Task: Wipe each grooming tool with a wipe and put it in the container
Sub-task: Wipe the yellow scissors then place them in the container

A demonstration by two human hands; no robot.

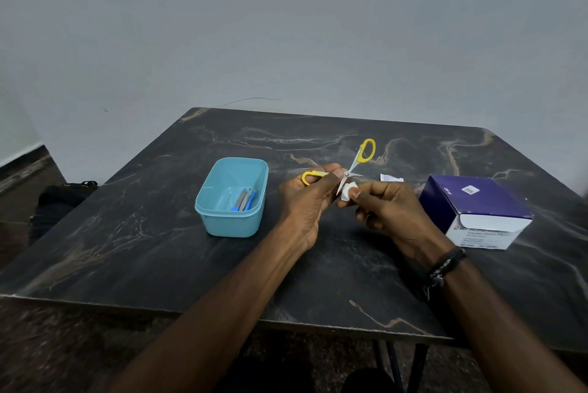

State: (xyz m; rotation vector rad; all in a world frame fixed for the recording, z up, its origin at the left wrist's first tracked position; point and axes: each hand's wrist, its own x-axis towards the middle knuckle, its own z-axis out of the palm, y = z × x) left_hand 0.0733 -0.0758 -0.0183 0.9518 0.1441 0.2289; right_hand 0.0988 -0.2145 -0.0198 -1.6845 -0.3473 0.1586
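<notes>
- Scissors [346, 174], yellow-handled, are held above the table, centre of frame, blades splayed wide open; one handle loop points to upper right, the other sits by the left hand.
- Wipe [347, 192], small and white, is folded round the lower blade just below the pivot.
- Step in hand judged as wiping the blade; best done by drawing the wipe from pivot toward tip, along the flat, fingertips kept off the edge. Second blade and handles judged still to be wiped.
- Left hand [307, 205] is closed round the scissors near the pivot, thumb and fingers pinching.
- Right hand [386, 208] pinches the wipe between thumb and forefinger; other fingers are curled under.
- Container [232, 198], light blue, sits left of the hands; a few tools [244, 200], grey and blue, already lie inside.
- Torn packet [392, 177] lies behind the right hand.
- Wipe box [477, 211], purple and white, stands at right on the dark marbled table [127, 249].
</notes>
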